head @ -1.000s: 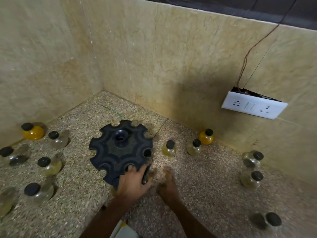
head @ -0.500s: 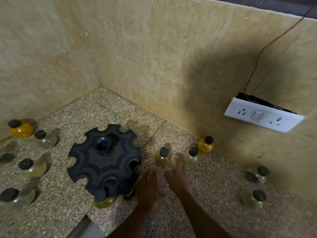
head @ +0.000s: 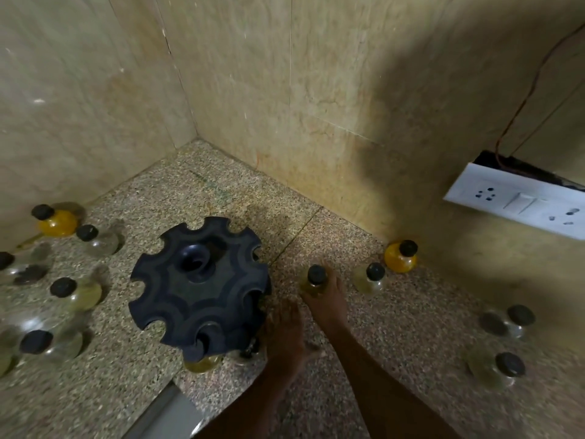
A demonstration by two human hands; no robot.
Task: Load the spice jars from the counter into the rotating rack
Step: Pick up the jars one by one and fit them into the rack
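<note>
The black rotating rack (head: 199,289) stands on the speckled counter (head: 411,327), with two jars hanging in its near slots: a yellow jar (head: 202,364) and a clear jar (head: 250,351). My left hand (head: 285,331) lies open on the counter, just right of the rack's near edge. My right hand (head: 327,297) is wrapped around a pale yellow black-capped jar (head: 315,278) that stands right of the rack. Beside it stand another pale jar (head: 368,278) and an orange jar (head: 400,258) near the wall.
Several loose jars sit left of the rack, among them an orange one (head: 57,220) and a clear one (head: 98,240). Two more jars (head: 506,321) (head: 497,369) stand at the right. A white socket panel (head: 519,204) juts from the right wall. Walls close the corner behind.
My left hand has let go of the jar it pushed into the rack's near slot and drawn back to the right. My right hand moved forward and closed on the pale yellow jar.
</note>
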